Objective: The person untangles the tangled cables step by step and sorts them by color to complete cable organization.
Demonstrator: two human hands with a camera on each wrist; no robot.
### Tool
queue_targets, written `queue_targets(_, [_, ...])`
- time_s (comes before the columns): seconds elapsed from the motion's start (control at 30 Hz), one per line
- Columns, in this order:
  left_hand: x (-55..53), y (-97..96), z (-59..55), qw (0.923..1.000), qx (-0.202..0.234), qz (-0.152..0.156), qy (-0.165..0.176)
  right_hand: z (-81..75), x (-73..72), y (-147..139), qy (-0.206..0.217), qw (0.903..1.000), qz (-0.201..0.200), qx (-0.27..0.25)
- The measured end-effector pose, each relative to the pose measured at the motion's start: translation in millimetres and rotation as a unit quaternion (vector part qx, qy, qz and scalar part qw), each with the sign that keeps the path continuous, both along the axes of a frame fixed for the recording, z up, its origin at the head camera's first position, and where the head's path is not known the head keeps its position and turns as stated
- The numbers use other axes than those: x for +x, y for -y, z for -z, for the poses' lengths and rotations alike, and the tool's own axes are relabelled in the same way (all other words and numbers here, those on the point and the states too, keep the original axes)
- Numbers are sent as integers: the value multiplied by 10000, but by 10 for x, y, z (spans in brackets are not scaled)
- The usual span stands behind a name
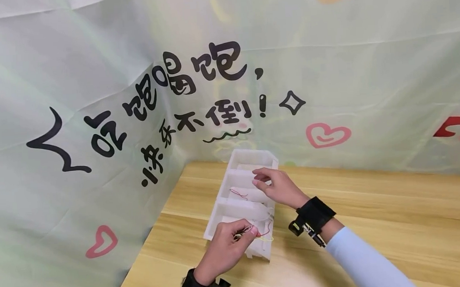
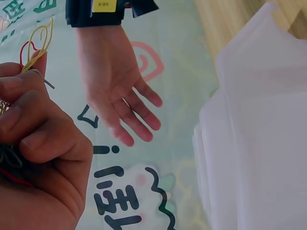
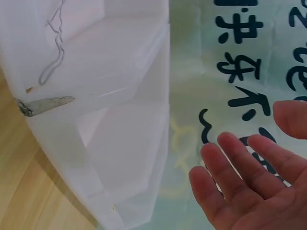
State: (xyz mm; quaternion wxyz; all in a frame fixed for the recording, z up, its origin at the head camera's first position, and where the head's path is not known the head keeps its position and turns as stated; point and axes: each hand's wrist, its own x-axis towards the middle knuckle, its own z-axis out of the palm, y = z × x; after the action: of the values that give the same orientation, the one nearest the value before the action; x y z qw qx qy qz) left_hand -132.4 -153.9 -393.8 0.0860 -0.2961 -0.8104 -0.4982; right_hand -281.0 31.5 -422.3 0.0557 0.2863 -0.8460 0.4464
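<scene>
Thin coloured strands (image 1: 269,239) pinched in the left hand (image 1: 228,244), the right hand (image 1: 282,186) empty by a white bin (image 1: 239,206).
In the head view, the bin stands near the table (image 1: 376,205)'s far left corner, one end close to the back edge; the left hand grips the strands over its near end, while the right hand hangs by its right side, fingers slightly bent, and a red strand (image 1: 239,194) lies in a middle compartment. In the left wrist view, a yellow loop (image 2: 36,57) and a red end poke up from the curled left fingers, with darker strands against the palm. In the right wrist view, the right fingers are extended and apart, holding nothing, beside the bin, where a grey strand (image 3: 58,50) shows against the white plastic.
</scene>
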Motion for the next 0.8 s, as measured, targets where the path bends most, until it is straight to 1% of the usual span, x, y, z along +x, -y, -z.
queue_targets(0.1, [1,-29,-3,9999,-67,18,104,-25,70,-86,-38,9999,-80,-96])
queue_targets(0.2, [-9,-54,41,9998,-88,26,155,-52,168,-178,-35,9997,-137,-203])
queue_targets(0.43, [-102,-75,303,9994,-209,47,268,-110,454,-448,155,9987,-172,-456])
queue_targets(0.5, [-114,-81,340,9993,-238,61,280,-137,534,-519,166,9981,-233,-540])
queue_targets(0.63, [-124,-107,356,9991,-254,201,289,-215,676,-635,25,9970,-399,-664])
queue_targets(0.8, [-124,-174,327,9986,-305,378,197,-292,813,-748,-188,9975,-460,-498])
